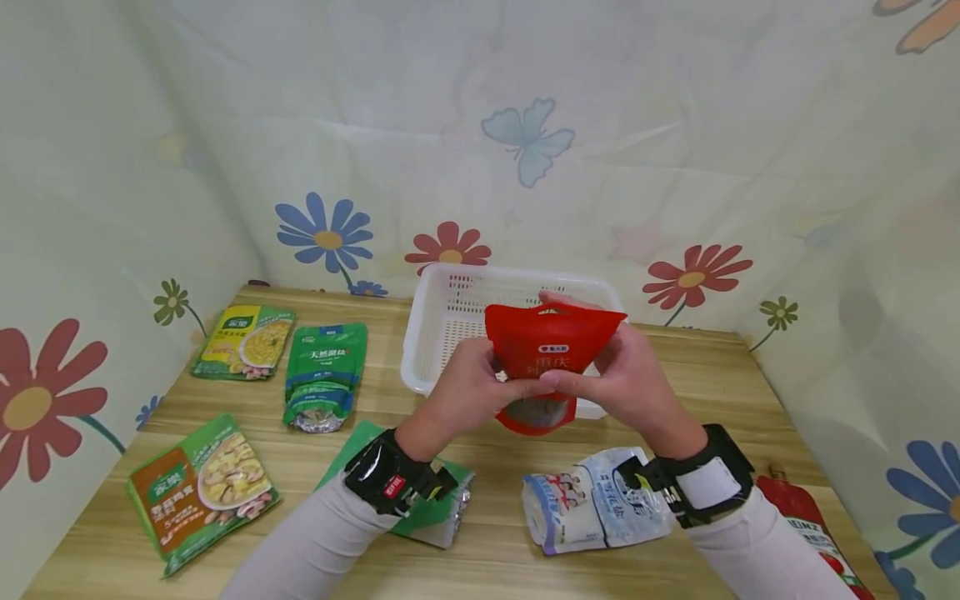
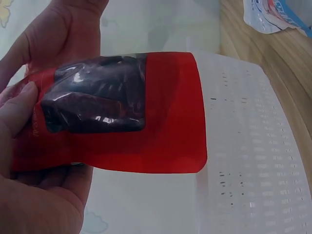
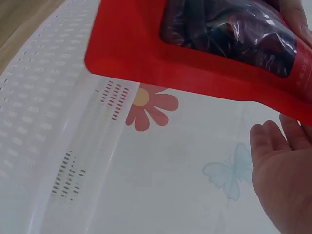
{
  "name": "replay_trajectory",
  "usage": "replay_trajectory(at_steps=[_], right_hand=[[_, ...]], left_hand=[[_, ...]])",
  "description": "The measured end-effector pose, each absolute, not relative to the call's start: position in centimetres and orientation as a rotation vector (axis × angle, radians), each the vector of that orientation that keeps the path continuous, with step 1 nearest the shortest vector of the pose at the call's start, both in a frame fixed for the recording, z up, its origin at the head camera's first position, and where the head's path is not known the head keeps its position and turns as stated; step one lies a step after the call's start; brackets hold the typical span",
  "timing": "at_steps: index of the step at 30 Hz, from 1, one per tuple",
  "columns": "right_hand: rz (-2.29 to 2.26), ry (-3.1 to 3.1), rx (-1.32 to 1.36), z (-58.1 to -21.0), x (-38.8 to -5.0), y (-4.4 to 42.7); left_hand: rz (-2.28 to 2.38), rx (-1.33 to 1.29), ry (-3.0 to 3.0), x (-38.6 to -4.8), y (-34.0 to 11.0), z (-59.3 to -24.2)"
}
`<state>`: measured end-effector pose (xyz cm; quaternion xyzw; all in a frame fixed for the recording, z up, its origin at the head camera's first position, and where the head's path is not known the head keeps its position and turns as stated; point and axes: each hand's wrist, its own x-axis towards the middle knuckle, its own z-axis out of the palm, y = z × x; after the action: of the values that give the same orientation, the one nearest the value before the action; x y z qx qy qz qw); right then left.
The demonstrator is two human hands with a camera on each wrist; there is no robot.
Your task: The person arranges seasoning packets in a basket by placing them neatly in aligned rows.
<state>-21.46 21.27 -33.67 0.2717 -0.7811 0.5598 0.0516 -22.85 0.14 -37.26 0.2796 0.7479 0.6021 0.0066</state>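
Both hands hold a red pouch (image 1: 555, 337) upright above the front part of a white basket (image 1: 420, 333). The left hand (image 1: 468, 387) grips its left side and the right hand (image 1: 633, 387) its right side, thumbs meeting across the front. A reddish strip stands behind the pouch's top edge. In the left wrist view, dark contents show through the clear window of the pouch (image 2: 170, 112); the left hand (image 2: 39, 204) lies at lower left. The right wrist view has the right hand (image 3: 287, 180) at lower right, beside the pouch (image 3: 131, 48).
Left on the wooden table (image 1: 480, 575) lie a yellow-green packet (image 1: 243, 342), a green pouch (image 1: 326, 371) and a brown-green packet (image 1: 202, 492). Nearer are a green packet (image 1: 431, 521) by the left wrist, a white-blue pouch (image 1: 592, 504) and a red Heinz pouch (image 1: 806, 521). Patterned cloth (image 1: 420, 100) surrounds the table.
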Motion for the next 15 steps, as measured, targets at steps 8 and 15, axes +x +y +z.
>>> replay_trajectory(at_steps=[8,15], right_hand=[[1.707,-2.343,0.894,-33.29,-21.19,20.41],[1.632,-2.354,0.804,-33.36,-21.09,20.25]], left_hand=[[1.846,0.933,2.340,-22.77,0.15,-37.00],[1.885,0.873,2.369,-22.86,0.14,-36.87]])
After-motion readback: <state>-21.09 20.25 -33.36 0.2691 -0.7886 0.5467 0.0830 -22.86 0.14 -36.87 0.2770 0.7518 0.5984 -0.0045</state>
